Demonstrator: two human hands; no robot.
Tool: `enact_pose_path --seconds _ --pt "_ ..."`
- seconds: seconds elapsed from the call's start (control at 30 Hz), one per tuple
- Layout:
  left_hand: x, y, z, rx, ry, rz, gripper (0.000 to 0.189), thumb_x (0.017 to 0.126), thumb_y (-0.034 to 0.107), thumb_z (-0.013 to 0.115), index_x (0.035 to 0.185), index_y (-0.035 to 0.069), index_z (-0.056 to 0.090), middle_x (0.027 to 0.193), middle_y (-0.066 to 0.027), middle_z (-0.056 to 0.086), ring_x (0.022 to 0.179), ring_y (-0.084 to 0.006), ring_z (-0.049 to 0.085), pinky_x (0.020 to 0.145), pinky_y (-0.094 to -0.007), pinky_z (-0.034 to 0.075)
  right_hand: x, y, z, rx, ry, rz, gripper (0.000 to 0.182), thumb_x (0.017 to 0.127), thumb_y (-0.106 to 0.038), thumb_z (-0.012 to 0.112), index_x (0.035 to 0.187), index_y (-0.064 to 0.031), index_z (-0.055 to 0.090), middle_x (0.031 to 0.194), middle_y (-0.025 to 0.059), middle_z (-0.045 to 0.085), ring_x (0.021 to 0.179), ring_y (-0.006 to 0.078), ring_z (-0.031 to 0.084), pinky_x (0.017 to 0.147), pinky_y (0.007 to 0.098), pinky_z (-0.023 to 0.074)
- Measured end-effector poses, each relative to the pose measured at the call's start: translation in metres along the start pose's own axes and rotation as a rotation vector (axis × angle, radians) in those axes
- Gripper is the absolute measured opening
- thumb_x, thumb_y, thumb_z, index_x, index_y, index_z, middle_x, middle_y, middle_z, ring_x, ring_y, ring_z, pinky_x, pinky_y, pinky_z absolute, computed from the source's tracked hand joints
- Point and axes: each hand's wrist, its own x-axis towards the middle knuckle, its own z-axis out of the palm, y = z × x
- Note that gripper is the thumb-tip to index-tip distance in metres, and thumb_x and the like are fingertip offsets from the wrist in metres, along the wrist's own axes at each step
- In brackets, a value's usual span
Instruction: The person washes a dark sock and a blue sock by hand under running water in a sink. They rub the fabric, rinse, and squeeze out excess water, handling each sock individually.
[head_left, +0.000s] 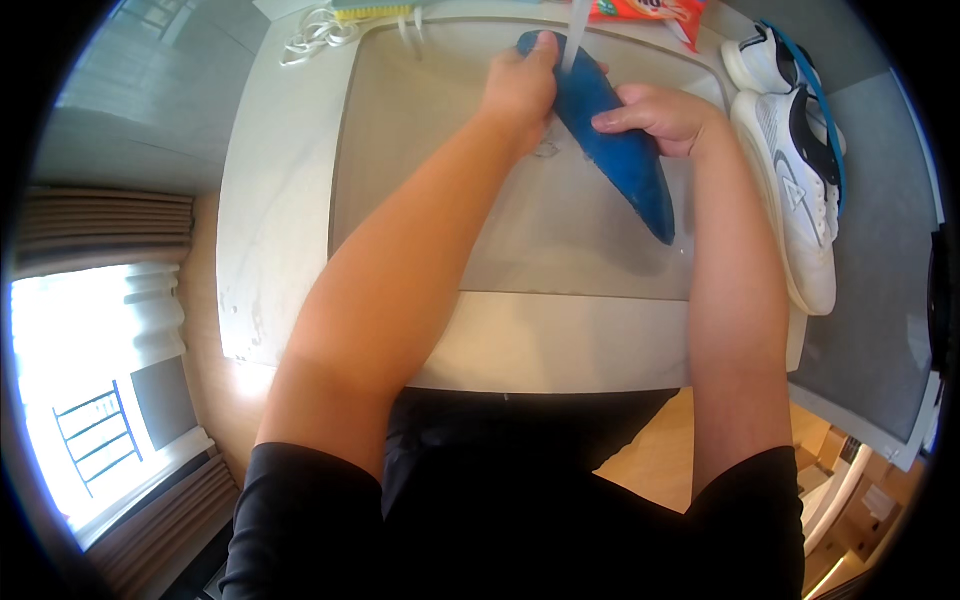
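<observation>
A blue shoe insole (611, 139) is held aslant above the sink basin (420, 180). Its far end is gripped by my left hand (525, 86), the thumb lying on top. My right hand (664, 120) pinches the insole's right edge near the middle, thumb on its upper face. A stream of water (577, 34) falls onto the insole beside my left hand. The insole's near end points down and to the right, with nothing holding it. Most of the fingers are hidden beneath the insole.
White sneakers (799, 187) stand right of the basin, close to my right forearm, with a blue strip-like edge (825, 112) along them. White shoelaces (315, 37), a yellow-bristled brush (371, 13) and a red packet (652, 15) bearing writing lie along the back.
</observation>
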Motion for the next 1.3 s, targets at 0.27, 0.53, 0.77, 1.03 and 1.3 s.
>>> enact_pose_path --seconds 0.27,0.53,0.77,1.03,1.3 --pt "-0.009 0.001 0.005 -0.03 -0.305 0.103 0.054 0.093 -0.01 0.033 0.146 -0.001 0.038 0.141 -0.0245 0.053 0.132 -0.0397 0.054 0.114 -0.0571 0.044 -0.008 0.004 -0.001 0.109 -0.061 0.019 0.066 0.09 -0.035 0.077 0.14 -0.0005 0.051 0.124 0.0132 0.065 0.111 0.0237 0.065 0.098 0.0403 0.0541" --pt "-0.008 0.003 0.007 0.037 -0.197 0.102 0.026 0.104 0.003 0.043 0.126 -0.007 0.051 0.114 -0.0249 0.067 0.108 -0.0352 0.067 0.098 -0.0494 0.057 0.006 -0.004 0.024 0.203 -0.064 0.087 0.062 0.098 -0.044 0.067 0.144 -0.0069 0.046 0.127 0.0071 0.063 0.115 0.0208 0.062 0.097 0.0394 0.0548" --pt "-0.011 0.011 0.01 0.12 0.065 0.044 0.03 0.108 0.018 0.046 0.112 -0.009 0.057 0.095 -0.0237 0.068 0.087 -0.0328 0.07 0.082 -0.0461 0.062 0.011 -0.008 0.041 0.181 -0.058 -0.021 0.069 0.096 -0.035 0.072 0.15 -0.012 0.036 0.141 0.008 0.052 0.118 0.0184 0.06 0.099 0.0379 0.0535" --pt "-0.007 0.008 0.008 0.032 0.112 -0.025 0.048 0.112 0.034 0.032 0.118 -0.01 0.054 0.103 -0.0236 0.067 0.092 -0.0356 0.07 0.082 -0.0499 0.061 0.016 0.0 0.029 0.068 -0.136 0.002 0.051 0.098 -0.04 0.067 0.131 -0.0028 0.057 0.119 0.0109 0.068 0.103 0.0253 0.068 0.091 0.0393 0.0571" --pt "-0.008 0.006 0.009 0.112 -0.074 0.066 0.035 0.104 0.006 0.032 0.133 -0.005 0.048 0.126 -0.0209 0.066 0.118 -0.0351 0.064 0.098 -0.049 0.056 0.005 -0.006 0.025 0.318 0.01 -0.11 0.054 0.102 -0.049 0.056 0.132 -0.0033 0.057 0.115 0.0155 0.07 0.098 0.0315 0.073 0.089 0.0425 0.0594"
